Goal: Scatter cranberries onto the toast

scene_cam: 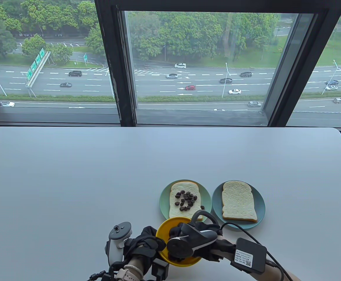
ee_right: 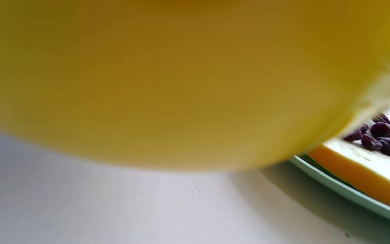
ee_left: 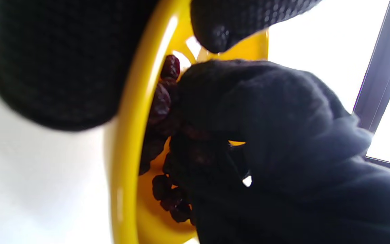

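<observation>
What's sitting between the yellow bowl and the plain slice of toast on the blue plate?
Bare white table and the round blue plate's rim, with the right hand's black cable looping across, per the table view.

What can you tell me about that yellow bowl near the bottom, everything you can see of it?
The yellow bowl is round, shallow and glossy, plastic by the look of it. It sits at the table's near edge, just in front of the green plate with the cranberry-topped toast. Dark dried cranberries lie inside. The left hand holds its left rim, and the right hand reaches into it, fingers among the cranberries. Whether it rests flat on the table or is lifted, I cannot tell.
</observation>
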`<state>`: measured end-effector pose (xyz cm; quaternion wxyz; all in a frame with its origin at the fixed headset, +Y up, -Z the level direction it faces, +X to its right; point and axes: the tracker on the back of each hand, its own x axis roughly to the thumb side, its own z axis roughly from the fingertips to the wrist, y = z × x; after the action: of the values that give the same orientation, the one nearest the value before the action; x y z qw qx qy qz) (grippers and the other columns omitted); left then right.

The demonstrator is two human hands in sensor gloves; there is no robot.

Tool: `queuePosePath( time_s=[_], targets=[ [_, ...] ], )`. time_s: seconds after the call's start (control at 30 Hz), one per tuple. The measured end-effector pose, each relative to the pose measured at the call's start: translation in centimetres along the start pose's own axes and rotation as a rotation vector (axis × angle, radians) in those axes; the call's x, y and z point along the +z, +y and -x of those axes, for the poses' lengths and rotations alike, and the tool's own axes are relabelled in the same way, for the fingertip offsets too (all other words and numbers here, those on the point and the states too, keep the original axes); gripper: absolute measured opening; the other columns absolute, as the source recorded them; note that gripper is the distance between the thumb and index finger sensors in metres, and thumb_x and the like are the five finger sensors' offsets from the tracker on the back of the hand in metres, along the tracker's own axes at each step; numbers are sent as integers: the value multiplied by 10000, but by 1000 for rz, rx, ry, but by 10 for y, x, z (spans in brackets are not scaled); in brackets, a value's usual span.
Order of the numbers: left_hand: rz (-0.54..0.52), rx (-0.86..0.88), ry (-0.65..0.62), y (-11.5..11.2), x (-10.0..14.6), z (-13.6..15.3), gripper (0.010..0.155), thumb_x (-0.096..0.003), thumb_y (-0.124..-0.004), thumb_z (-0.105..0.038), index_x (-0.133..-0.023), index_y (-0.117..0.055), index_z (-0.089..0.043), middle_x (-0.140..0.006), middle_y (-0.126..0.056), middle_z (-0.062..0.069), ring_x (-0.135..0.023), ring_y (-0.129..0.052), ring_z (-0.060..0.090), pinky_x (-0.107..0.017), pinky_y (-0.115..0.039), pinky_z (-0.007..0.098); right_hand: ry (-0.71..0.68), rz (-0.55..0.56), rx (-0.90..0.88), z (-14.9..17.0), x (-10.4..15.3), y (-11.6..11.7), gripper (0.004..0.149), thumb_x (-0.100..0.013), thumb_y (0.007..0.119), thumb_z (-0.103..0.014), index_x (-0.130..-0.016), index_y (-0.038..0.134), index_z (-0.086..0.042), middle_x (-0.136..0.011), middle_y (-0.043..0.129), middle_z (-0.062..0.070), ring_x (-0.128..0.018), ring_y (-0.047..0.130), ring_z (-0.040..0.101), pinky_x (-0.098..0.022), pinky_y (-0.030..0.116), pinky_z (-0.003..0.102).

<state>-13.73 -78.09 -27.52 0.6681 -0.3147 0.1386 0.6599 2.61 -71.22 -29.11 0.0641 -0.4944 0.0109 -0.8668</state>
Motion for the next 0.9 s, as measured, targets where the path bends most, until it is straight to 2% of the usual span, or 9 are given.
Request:
queuePosePath(
  time_s=[0.17,0.47,0.63,0.77,0.9],
  targets=[
    [-21,-40,-23,3,3,-5,480,-381,-782,-196,-808,-563,-189,-657,-667,205,-370,-797,355,-103,-976,354,18,55,-36,6,4,-6,381,-251,893,-274,-608,807,-375,-736,822,-68,-528,931,177,-244,963,137],
    [6,8,0,5,1,-3,482,-384,-781,-198,-814,-562,-187,-658,-669,205,-370,-799,354,-101,-975,352,46,146,-190,16,16,-22,380,-257,888,-270,-611,801,-375,-744,813,-63,-536,929,173,-258,963,122],
    [17,-26,12,5,-1,-3,486,-383,-784,-202,-816,-563,-182,-656,-667,210,-367,-796,357,-99,-973,353,78,169,-256,28,21,-34,379,-259,887,-269,-612,801,-374,-746,813,-62,-534,930,174,-256,963,121],
    [35,-26,6,2,-2,-4,487,-384,-784,-202,-817,-562,-182,-657,-666,210,-367,-796,357,-99,-973,353,182,191,-243,57,13,-45,380,-258,886,-269,-613,800,-374,-745,813,-65,-537,929,173,-259,962,121],
    [46,-32,4,2,-3,-3,489,-383,-785,-205,-818,-563,-181,-656,-667,212,-366,-795,357,-98,-973,352,329,177,-268,97,-5,-40,380,-261,885,-270,-614,797,-377,-751,809,-67,-541,928,170,-262,962,120]
  ],
)
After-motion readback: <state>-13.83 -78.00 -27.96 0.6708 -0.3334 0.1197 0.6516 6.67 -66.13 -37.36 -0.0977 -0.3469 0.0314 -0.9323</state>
